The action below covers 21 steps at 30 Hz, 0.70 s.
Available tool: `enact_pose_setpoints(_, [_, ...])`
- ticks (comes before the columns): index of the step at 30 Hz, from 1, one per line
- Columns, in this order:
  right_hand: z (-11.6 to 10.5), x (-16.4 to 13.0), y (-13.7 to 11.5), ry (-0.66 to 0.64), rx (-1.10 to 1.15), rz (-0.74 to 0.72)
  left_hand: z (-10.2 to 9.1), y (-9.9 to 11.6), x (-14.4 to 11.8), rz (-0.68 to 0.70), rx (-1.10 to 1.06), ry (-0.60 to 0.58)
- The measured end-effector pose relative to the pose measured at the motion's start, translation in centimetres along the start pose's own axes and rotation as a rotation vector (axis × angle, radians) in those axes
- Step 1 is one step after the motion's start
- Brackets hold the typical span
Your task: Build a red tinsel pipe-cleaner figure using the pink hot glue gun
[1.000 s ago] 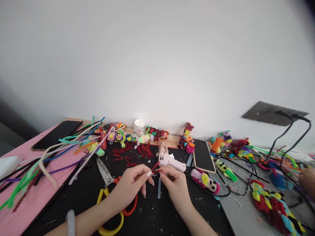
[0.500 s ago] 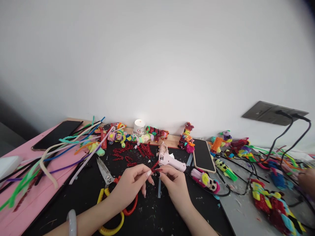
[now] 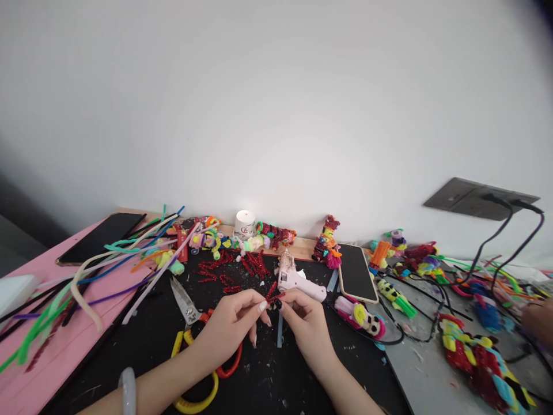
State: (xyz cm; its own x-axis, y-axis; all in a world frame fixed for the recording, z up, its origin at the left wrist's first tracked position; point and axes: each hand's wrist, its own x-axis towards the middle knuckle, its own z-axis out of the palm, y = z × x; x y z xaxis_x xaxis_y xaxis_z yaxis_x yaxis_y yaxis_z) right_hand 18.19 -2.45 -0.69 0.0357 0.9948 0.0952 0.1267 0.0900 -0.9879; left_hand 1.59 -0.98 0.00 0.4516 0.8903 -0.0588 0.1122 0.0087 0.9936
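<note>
My left hand [image 3: 231, 325] and my right hand [image 3: 305, 327] meet over the black mat [image 3: 142, 340], fingertips pinching a short glittery red pipe cleaner piece [image 3: 273, 295] between them. A pink glue gun [image 3: 298, 279] lies just beyond my right hand. Scissors [image 3: 190, 323] with red and yellow handles lie under my left wrist. More cut red pieces [image 3: 242, 266] are scattered on the mat farther back.
Long coloured pipe cleaners [image 3: 86, 276] spread over the pink board on the left beside a phone [image 3: 99, 236]. Finished pipe cleaner figures [image 3: 327, 243] line the wall. A second phone [image 3: 356, 274], cables [image 3: 496, 248] and another person's hand [image 3: 538, 323] are at right.
The red piece between my fingertips has tilted slightly; both hands stay in place. The other person's hand at the right edge shifted a little lower.
</note>
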Motion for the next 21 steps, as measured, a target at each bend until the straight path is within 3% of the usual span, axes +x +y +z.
enact_pose_setpoints(12, [-0.5,0.1,-0.2,-0.035,0.0,-0.054,-0.9,0.2,0.2,0.036,0.041,-0.027])
enact_pose_setpoints(21, [-0.3,-0.3,-0.5,-0.191,-0.035,-0.089,-1.9,0.3,0.3,0.081,0.244,-0.098])
